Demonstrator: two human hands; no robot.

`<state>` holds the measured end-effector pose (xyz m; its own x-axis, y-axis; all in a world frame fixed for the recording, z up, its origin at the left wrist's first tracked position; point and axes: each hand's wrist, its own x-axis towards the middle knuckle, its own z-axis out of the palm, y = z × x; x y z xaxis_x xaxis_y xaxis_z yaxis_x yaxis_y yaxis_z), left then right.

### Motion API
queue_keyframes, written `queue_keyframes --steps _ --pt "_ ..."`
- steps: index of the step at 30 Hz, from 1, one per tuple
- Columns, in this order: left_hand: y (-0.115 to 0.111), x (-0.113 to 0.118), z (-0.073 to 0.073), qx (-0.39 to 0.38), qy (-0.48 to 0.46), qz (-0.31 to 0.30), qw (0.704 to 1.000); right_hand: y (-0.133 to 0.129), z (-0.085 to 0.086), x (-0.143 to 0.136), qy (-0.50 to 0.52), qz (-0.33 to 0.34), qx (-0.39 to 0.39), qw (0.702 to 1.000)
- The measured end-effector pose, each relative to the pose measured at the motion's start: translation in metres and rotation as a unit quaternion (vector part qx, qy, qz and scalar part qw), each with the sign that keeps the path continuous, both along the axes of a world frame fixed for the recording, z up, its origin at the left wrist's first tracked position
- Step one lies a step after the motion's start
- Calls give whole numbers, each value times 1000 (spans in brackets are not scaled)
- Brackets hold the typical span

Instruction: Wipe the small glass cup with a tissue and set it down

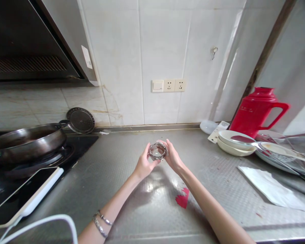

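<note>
A small round metallic or glass piece (157, 151), ring-like with a shiny rim, is held between both hands above the metal countertop (112, 176). My left hand (143, 165) has its thumb and fingers closed round the piece's left and lower side. On the right side, my right hand (173, 158) grips it with bent fingers. Two silver bracelets (101, 223) circle my left wrist. Below the hands, a red heart-shaped mark (182, 198) shows on the counter.
A metal pan (27, 142) sits on the stove at left, near a phone with a cable (25, 195). At right stand a red thermos (254, 110), stacked bowls (235, 149) and plates, beside a white tissue (271, 188). Wall sockets (174, 85) are behind.
</note>
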<state>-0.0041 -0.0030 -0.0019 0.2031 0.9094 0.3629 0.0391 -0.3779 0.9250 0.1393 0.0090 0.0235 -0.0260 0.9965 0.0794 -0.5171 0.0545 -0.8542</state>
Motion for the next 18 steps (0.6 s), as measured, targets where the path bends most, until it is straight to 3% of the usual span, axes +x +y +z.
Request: queue_keyframes --steps 3,8,13,18 --pt "1 1 3 -7 8 30 999 1 0 1 -3 15 3 1000" --pt "-1 1 4 92 66 71 991 -2 -3 -8 -15 8 24 1000" --pt "-6 4 3 103 46 59 992 -10 -1 -18 6 -1 15 1000" --pt "-6 4 2 141 37 117 982 -15 -2 -29 30 -14 22 999"
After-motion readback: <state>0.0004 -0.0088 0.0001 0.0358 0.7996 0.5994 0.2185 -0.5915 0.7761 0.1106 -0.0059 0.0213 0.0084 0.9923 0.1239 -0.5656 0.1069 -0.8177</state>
